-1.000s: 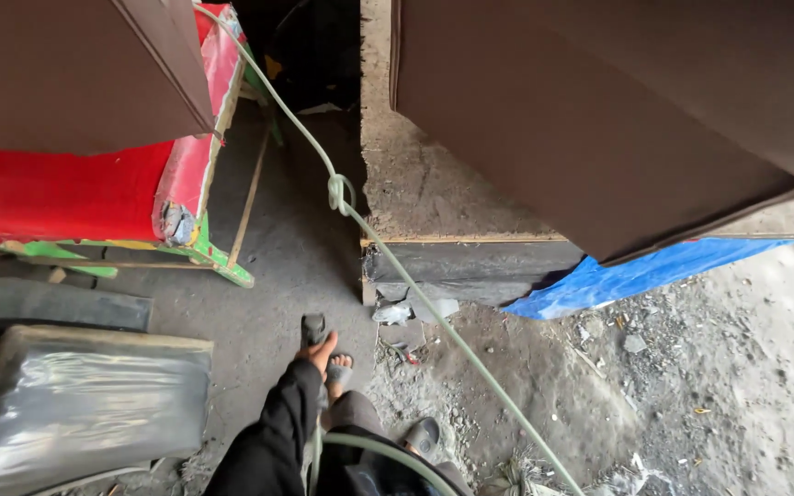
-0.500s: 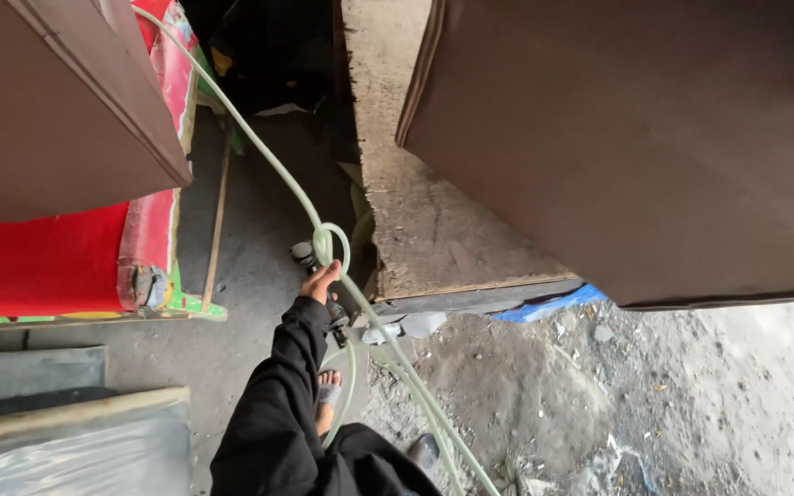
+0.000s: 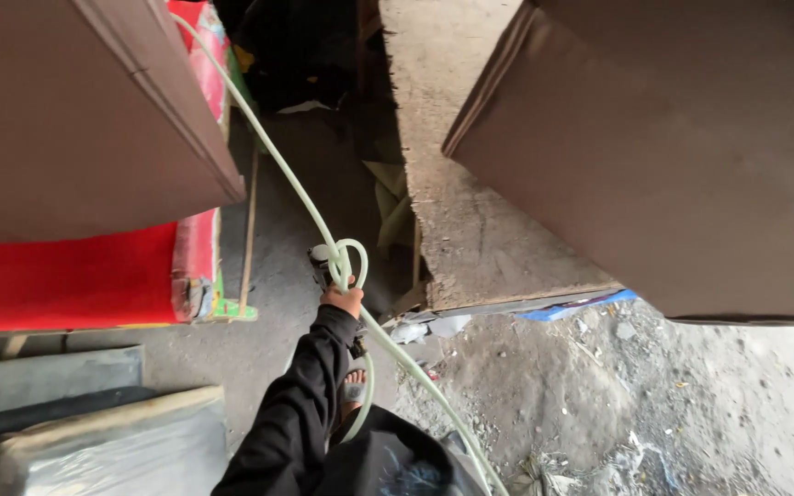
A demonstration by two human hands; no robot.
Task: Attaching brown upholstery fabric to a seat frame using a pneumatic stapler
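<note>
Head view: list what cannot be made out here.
- Tool in the one hand showing: small, mostly covered by hand and hose loop; kind unclear. Which hand it is cannot be told.
- Other hand: out of frame.
- Pale green hose: far end runs behind the brown panel.
- Foot: partly behind the black sleeve.

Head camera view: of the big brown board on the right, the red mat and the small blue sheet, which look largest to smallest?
1. Brown board, though it is nearest the camera.
2. Red mat.
3. Blue sheet, only a sliver showing.

One pale green hose (image 3: 310, 204), one dark tool (image 3: 323, 267), one hand (image 3: 343, 298), two brown boards (image 3: 75, 110), one red mat (image 3: 66, 276), one blue sheet (image 3: 573, 308).
</note>
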